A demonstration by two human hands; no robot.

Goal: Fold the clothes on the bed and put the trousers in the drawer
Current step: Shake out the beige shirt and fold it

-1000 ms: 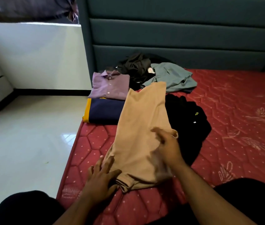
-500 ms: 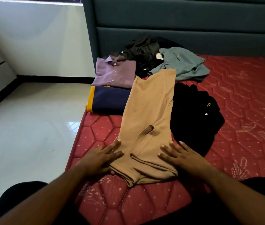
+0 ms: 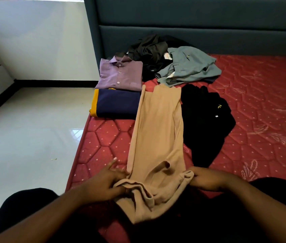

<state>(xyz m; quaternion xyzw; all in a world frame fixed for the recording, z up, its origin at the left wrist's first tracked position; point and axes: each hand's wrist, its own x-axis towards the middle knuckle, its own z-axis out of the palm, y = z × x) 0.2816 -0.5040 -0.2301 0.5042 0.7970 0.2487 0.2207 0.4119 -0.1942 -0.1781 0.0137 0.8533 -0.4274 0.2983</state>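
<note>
- The tan garment (image 3: 158, 137) lies as a long strip down the middle of the frame on the red mattress (image 3: 261, 102), its near end bunched and lifted at bottom centre.
- The left hand (image 3: 103, 181) pinches the bunched near edge on its left side, forefinger sticking out; the right hand (image 3: 207, 179) has its fingers curled round the right corner.
- Risk, as I judge it: the far end lies just beside the folded purple shirt (image 3: 121, 74) and navy-and-yellow piece (image 3: 116, 104), so a quick pull could drag across them or skew the strip.
- A second risk: the soft knit is already rumpled near the hands, so an uneven lift may set a crooked fold.
- The cloth looks matte, limp and stretchy; the mattress is quilted in hexagons with a faint sheen.
- To the right lies a flat black garment (image 3: 207, 123); at upper centre, a loose grey-green shirt (image 3: 189, 67) and a dark heap (image 3: 149, 50).
</note>
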